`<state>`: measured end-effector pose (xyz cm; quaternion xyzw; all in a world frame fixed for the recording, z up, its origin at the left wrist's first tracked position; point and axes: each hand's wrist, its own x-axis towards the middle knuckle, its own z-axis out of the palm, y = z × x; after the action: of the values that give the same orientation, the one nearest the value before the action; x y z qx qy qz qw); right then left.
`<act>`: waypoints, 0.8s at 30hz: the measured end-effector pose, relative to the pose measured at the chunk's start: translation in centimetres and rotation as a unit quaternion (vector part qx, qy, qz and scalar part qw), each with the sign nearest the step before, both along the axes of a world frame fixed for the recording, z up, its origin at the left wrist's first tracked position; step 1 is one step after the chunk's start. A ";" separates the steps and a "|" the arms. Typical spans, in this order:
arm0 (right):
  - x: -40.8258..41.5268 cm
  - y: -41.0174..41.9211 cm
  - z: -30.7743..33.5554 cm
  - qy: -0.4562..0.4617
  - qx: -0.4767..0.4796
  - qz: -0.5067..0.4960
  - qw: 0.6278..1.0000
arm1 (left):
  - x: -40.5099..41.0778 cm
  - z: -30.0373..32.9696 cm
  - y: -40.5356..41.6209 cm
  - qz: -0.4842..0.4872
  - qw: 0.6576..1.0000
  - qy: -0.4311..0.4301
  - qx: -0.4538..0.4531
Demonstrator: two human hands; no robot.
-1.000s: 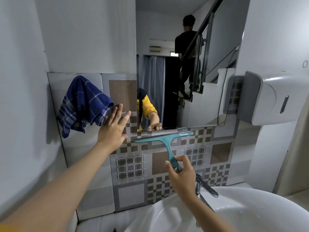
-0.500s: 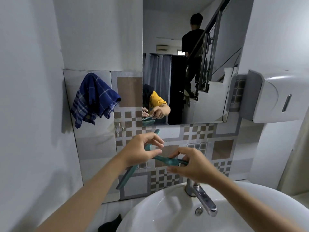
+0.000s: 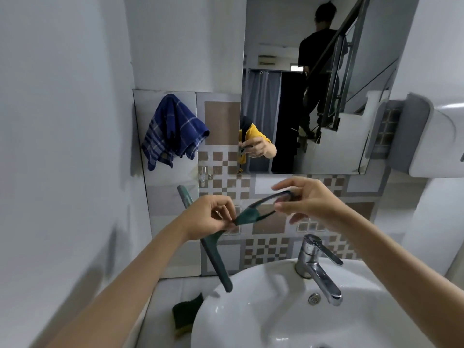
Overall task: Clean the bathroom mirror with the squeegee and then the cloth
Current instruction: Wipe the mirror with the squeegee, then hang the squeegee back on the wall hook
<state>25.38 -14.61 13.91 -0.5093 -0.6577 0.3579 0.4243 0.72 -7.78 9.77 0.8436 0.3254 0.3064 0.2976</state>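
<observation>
The teal squeegee [image 3: 216, 257] is held below the mirror [image 3: 313, 91], its blade running from upper left down over the basin rim. My left hand [image 3: 208, 218] pinches the neck where blade meets handle. My right hand [image 3: 306, 200] grips the looped handle end between thumb and fingers. The blue checked cloth [image 3: 173, 130] hangs on the tiled wall to the left of the mirror, apart from both hands.
A white basin [image 3: 276, 312] with a chrome tap [image 3: 317, 267] sits under my hands. A dark sponge [image 3: 185, 312] lies on the ledge left of the basin. A white dispenser [image 3: 437, 136] juts out at right. A small clear hook [image 3: 204, 173] sits under the cloth.
My left hand left the wall by the cloth and took the squeegee's neck. The squeegee came off the mirror's lower edge and turned, blade pointing down-left over the basin.
</observation>
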 end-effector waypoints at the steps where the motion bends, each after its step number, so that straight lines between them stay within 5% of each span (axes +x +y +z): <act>1: -0.2 0.5 -0.1 0.052 0.002 -0.005 0.999 | -0.4 -0.4 0.2 0.011 1.000 -0.019 0.005; 7: -4.4 5.2 -1.5 0.227 0.040 -0.038 0.972 | -1.9 -3.1 1.6 0.058 0.990 -0.130 0.012; 24: -12.2 17.1 -2.6 0.056 0.122 -0.055 0.989 | -2.0 -6.5 6.7 0.227 0.945 -0.232 0.044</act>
<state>13.20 2.52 11.33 -0.4682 -0.6430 0.2788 0.5383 -1.29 -1.05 3.25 0.6651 0.4164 0.5671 0.2503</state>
